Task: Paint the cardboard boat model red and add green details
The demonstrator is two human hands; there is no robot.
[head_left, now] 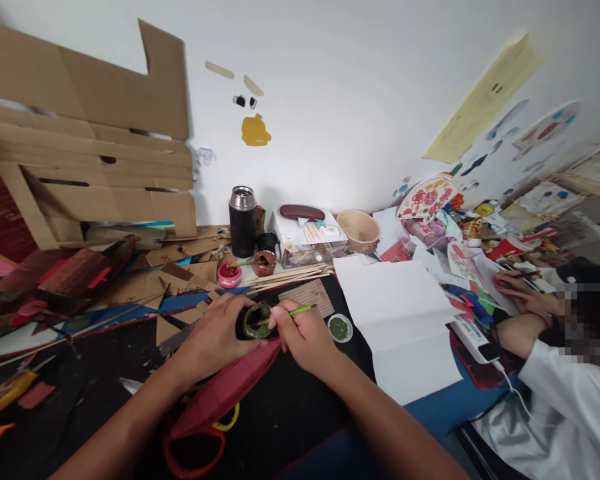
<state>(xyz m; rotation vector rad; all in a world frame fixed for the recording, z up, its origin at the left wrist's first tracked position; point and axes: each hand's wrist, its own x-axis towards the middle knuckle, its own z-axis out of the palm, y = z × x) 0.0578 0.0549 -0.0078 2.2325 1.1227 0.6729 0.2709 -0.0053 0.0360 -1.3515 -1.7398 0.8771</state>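
My left hand (223, 327) is wrapped round a small jar of green paint (253, 330), tilted so that its mouth faces me. Between the fingers of my right hand (303, 333) is a paintbrush (303, 309) with a light green handle, its bristle end inside the jar. Beneath the jar lies a long red piece with pointed ends (225, 390), its far end close to my right fingers. A white lid with green paint (340, 328) rests to the right of my right hand. Scissors with red handles (195, 460) lie partly under the red piece.
Behind the jar stand a black flask (243, 223), a pot of red paint (229, 274) and a brown pot (265, 263). Cardboard scraps (180, 283) cover the left side. White paper (395, 313) lies at right, beside a co-worker's arm (517, 333).
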